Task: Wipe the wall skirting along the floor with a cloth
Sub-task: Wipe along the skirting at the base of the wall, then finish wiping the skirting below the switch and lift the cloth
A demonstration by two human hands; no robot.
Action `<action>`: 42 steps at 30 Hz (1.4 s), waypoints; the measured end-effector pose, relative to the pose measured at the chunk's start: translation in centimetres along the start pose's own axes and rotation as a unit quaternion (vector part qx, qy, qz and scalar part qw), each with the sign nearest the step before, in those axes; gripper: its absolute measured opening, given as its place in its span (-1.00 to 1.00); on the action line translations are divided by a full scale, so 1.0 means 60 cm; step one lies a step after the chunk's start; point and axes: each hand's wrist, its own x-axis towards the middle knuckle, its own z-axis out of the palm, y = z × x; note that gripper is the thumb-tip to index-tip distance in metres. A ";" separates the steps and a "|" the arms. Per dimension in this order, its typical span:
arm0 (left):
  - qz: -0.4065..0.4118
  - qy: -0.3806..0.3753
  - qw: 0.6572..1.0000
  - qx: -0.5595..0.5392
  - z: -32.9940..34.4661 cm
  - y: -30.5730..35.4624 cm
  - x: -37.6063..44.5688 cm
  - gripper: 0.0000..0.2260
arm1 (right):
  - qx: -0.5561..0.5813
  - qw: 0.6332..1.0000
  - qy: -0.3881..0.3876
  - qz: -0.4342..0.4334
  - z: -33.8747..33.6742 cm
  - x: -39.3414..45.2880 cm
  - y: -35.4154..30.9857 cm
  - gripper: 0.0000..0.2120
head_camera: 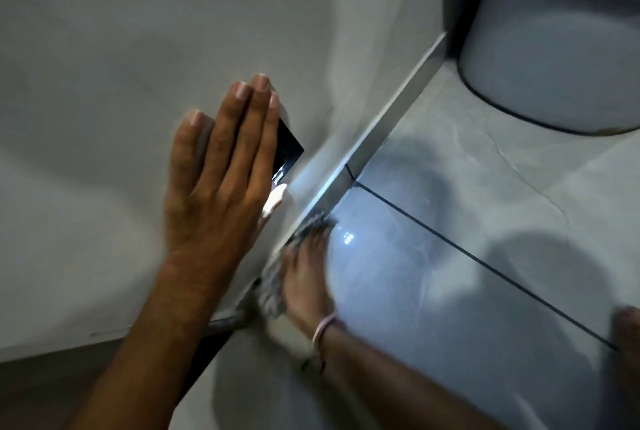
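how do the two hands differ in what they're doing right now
The left hand lies flat and open on the wall, fingers straight; the right hand presses a grey cloth low against the skirting. The left holds nothing; the right wears a wrist band. Both are bare.

The wall [104, 48] on the left is plain off-white, the skirting [388, 118] pale grey, and the cloth [304, 232] mottled grey. The floor [485, 204] is glossy light-grey tile with faint veining and dark grout lines. Far right stands a white bucket [554, 59] with a dark blue band and pale lettering.
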 end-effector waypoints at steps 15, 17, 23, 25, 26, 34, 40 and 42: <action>-0.043 -0.009 0.999 -0.017 0.010 0.015 -0.011 -0.22 | 0.138 0.983 -0.105 0.058 0.036 -0.091 -0.032 -0.35; -0.045 -0.022 0.999 -0.021 0.010 0.013 -0.010 -0.21 | 0.130 0.989 -0.029 0.067 0.044 -0.068 -0.033 -0.28; -0.011 -0.042 0.999 0.016 -0.001 0.017 -0.003 -0.19 | 0.174 0.959 0.124 0.187 -0.116 0.135 -0.043 -0.42; 0.007 -0.065 0.998 0.011 -0.007 0.006 0.001 -0.22 | 0.214 0.938 0.122 0.244 -0.122 0.111 -0.086 -0.55; 0.007 -0.083 0.996 -0.018 -0.015 0.001 0.007 -0.23 | 0.258 0.921 0.066 0.284 -0.133 0.075 -0.108 -0.68; -0.267 -0.253 0.725 -0.583 -0.199 -0.066 0.254 -0.56 | 0.527 0.783 -0.103 0.315 -0.583 -0.042 -0.319 -0.63; -0.464 -0.438 0.230 -0.735 -0.235 -0.051 0.575 -0.97 | 0.445 0.833 -0.117 0.307 -0.829 0.056 -0.492 -0.68; -0.480 -0.431 0.201 -0.737 -0.236 -0.030 0.646 -0.84 | 0.396 0.845 -0.162 0.322 -0.889 0.090 -0.531 -0.62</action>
